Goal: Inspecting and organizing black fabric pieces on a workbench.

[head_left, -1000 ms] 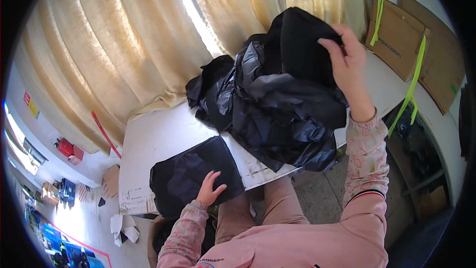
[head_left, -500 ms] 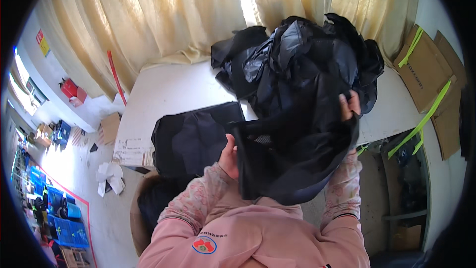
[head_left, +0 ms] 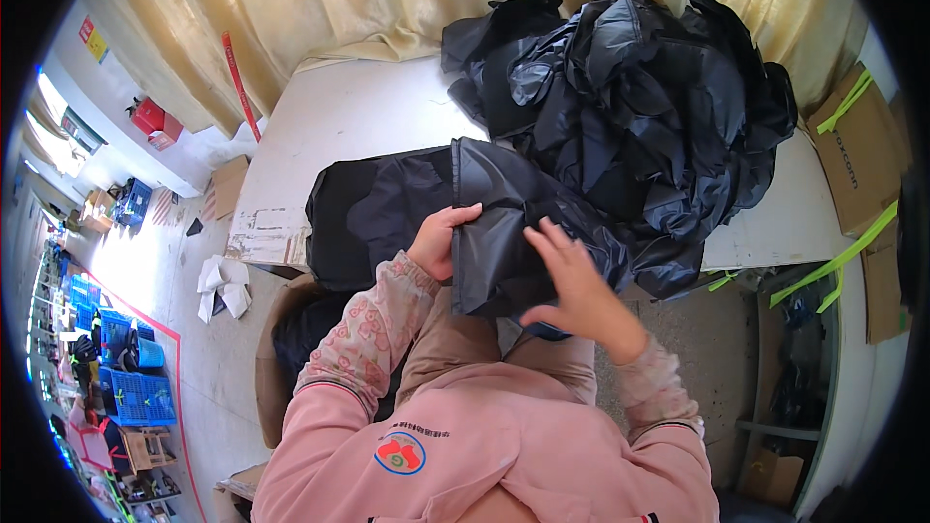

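Note:
A limp, shiny black fabric piece (head_left: 496,189) with a straight, seamed left edge hangs over the table's front edge toward my lap. My left hand (head_left: 441,240) pinches that left edge, thumb on top and the other fingers partly hidden. Over the right part of the same piece is my right hand (head_left: 581,291), its fingers spread apart and holding nothing. Left of the held piece, a flat black fabric panel (head_left: 346,218) lies on the table. Behind to the right rises a crumpled heap of black fabric pieces (head_left: 668,116), against which the held piece rests.
The white table (head_left: 358,111) backs onto beige curtains (head_left: 339,0). An open cardboard box (head_left: 281,368) with dark fabric stands below its front left. Cardboard sheets (head_left: 843,165) with yellow-green straps lean at the right. Blue crates (head_left: 140,397) stand on the far-left floor.
The black fabric piece, previously held up and spread between both hands, now lies lower with its shiny side showing. My right hand has let go of its far edge and moved nearer and left.

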`<state>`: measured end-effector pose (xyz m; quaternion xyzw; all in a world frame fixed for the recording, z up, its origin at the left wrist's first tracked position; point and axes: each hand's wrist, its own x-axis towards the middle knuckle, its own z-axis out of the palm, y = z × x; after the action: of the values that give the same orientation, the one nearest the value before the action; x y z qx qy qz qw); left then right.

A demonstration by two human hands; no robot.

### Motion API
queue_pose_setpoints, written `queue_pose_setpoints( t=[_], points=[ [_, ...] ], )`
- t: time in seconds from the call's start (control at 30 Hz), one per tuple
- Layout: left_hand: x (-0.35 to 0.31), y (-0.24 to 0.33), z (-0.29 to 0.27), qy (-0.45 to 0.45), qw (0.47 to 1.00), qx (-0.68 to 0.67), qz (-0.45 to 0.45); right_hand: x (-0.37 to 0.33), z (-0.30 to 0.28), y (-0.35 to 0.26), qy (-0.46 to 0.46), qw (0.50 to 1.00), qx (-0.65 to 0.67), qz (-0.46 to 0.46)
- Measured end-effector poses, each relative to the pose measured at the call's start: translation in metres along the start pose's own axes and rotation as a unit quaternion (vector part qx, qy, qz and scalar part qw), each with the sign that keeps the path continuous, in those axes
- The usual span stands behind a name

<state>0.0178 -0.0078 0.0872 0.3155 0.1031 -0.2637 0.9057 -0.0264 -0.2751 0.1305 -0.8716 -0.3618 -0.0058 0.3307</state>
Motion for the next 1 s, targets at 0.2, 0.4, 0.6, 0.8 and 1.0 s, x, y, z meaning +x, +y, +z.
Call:
queue_pose_setpoints(
  t=[0.2,0.4,0.6,0.8,1.0],
  points=[
    [-0.016,-0.011,0.027,-0.216,0.968,-0.032,0.122,0.01,0.03,0.025,0.204,0.948,0.231,0.078],
    [-0.031,-0.031,0.067,-0.196,0.725,0.556,0.356,0.029,0.013,0.013,0.216,0.93,0.289,0.077],
    [-0.022,-0.033,0.073,-0.104,0.841,0.439,0.299,0.03,-0.006,0.005,0.161,0.928,0.319,0.103],
    [-0.024,-0.018,0.039,-0.017,0.948,0.312,-0.06,0.015,-0.089,0.027,0.309,0.95,-0.01,-0.028],
    [-0.01,-0.042,0.045,-0.469,0.838,0.248,-0.124,0.043,-0.073,0.061,0.271,0.95,-0.103,-0.114]
  ],
)
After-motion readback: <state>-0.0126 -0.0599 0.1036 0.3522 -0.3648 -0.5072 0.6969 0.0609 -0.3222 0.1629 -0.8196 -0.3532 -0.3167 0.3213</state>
